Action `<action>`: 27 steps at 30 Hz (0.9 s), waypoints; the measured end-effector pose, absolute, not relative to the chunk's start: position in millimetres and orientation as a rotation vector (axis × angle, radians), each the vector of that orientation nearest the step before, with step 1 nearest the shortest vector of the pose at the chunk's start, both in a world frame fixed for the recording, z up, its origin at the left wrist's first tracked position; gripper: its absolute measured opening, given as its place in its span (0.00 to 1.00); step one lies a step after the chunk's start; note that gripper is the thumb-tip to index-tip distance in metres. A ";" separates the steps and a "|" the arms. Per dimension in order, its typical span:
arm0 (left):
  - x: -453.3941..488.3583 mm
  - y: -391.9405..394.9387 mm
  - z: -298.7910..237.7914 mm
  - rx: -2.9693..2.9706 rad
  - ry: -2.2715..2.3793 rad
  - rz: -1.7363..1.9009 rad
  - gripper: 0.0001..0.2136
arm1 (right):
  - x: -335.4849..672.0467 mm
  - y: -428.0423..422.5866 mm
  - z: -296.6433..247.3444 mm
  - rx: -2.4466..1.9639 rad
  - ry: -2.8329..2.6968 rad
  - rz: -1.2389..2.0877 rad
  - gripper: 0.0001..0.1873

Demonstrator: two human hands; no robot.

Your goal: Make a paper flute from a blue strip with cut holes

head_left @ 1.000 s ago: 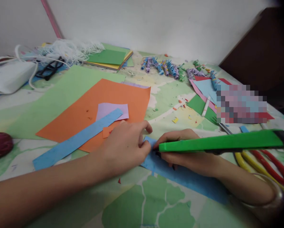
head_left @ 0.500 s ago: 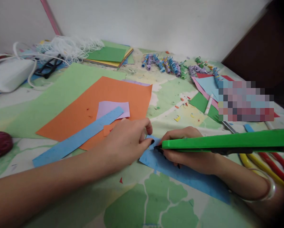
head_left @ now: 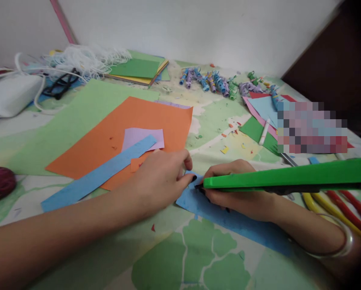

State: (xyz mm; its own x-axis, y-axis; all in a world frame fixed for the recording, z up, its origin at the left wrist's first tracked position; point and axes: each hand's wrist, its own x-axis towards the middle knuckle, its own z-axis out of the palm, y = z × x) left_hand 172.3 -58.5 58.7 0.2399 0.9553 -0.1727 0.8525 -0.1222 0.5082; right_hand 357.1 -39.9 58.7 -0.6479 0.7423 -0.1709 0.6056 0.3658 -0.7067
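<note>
"thumb (head_left: 187, 183) of left hand (head_left: 160, 181): any change?"

"apparently edged toward 2 o'clock since 1 s ago, dark nail now in plain view; since 0.5 s ago, barely any shift."

"meaning what for the work?"

"probably steadying blue sheet (head_left: 204, 206) close beside the dark tip of green tool (head_left: 274, 180). actual pressure on the paper: impossible to tell."

"left fingers, gripping anything?"

"apparently not. bent forefinger, clear gap to thumb, nothing visible in between; other fingers mostly hidden."

"right hand (head_left: 243, 205)?"

"pinching green tool pen-fashion, with tip aimed toward 9 o'clock and seemingly touching the paper."

"and blue sheet, relative to the fingers?"

"flat on patterned tablecloth (head_left: 108, 257), under right hand, running out toward 4 o'clock. left corner at 8 o'clock from left thumb tip; tool tip at 6 o'clock from the same thumb, just beside."

"anything else near?"

"at 9 o'clock from left hand, blue strip (head_left: 98, 172) lying across orange sheet (head_left: 156, 117); at 12 o'clock, beyond both hands, paper rolls (head_left: 219, 82) in a cluster."
</note>
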 end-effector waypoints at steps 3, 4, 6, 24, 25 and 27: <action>172.1 -56.3 60.4 1.992 1.650 0.219 0.06 | 354.6 -40.0 61.4 -1.210 -2.471 1.127 0.07; 171.4 -55.7 60.7 1.997 1.642 0.220 0.06 | 354.3 -40.2 62.1 -1.202 -2.479 1.141 0.07; 169.4 -54.9 61.3 2.016 1.637 0.218 0.06 | 355.2 -40.9 63.0 -1.159 -2.480 1.190 0.06; 161.6 -53.3 65.1 2.095 1.563 0.012 0.09 | 356.4 -39.8 51.3 -1.157 -2.355 1.384 0.04; 161.4 -53.0 64.9 2.094 1.560 0.013 0.09 | 356.3 -40.0 51.7 -1.159 -2.360 1.383 0.04; 160.7 -52.5 64.4 2.089 1.555 0.014 0.09 | 356.3 -40.4 53.0 -1.164 -2.367 1.394 0.04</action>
State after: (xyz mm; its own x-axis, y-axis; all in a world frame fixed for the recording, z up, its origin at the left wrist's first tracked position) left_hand 160.7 -52.5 64.4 0.3374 0.8931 -0.2977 0.8875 -0.1964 0.4168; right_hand 356.3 -40.4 53.0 -0.6850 0.6887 -0.2376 0.5418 0.2636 -0.7981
